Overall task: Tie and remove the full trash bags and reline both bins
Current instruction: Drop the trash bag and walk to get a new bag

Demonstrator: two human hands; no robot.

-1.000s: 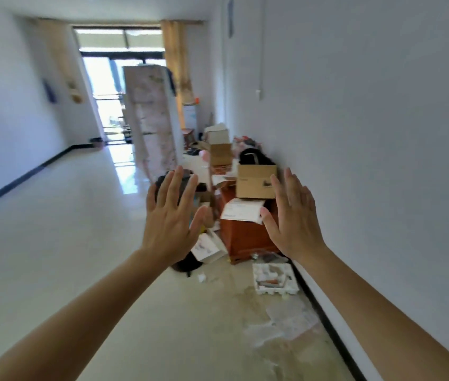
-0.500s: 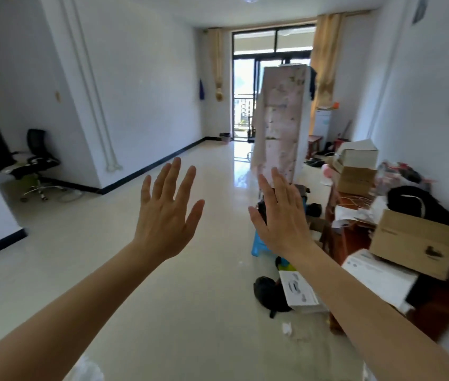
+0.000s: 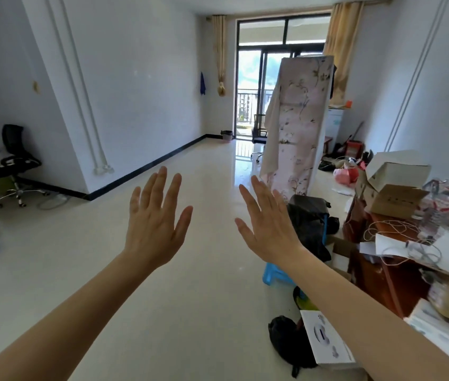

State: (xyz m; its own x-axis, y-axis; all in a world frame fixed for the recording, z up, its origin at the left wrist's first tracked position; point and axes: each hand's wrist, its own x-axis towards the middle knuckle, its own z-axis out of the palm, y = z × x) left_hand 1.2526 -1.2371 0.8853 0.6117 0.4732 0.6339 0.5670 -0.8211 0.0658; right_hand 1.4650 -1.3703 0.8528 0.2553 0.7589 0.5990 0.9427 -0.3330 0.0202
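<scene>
Black fabric or plastic nearest: slumped bag (image 3: 286, 342) on the floor, just this side of the blue stool (image 3: 274, 273), kind unclear. Raised at mid-air, left grip (image 3: 157, 224) and right grip (image 3: 270, 226), both spread flat, holding nothing. On top of the stool, a bulging black trash bag (image 3: 309, 224), beyond and right of the right grip, so probably that side's reach. Far beyond the stool, beside the balcony door (image 3: 248, 105), small pink bin (image 3: 226, 135); contents too small to tell.

Looked like a sparsely furnished apartment living room: tiled floor (image 3: 204, 270), balcony door (image 3: 261, 86) with curtains (image 3: 337, 50), office chair (image 3: 15, 160), cardboard boxes (image 3: 393, 199) piled right.
</scene>
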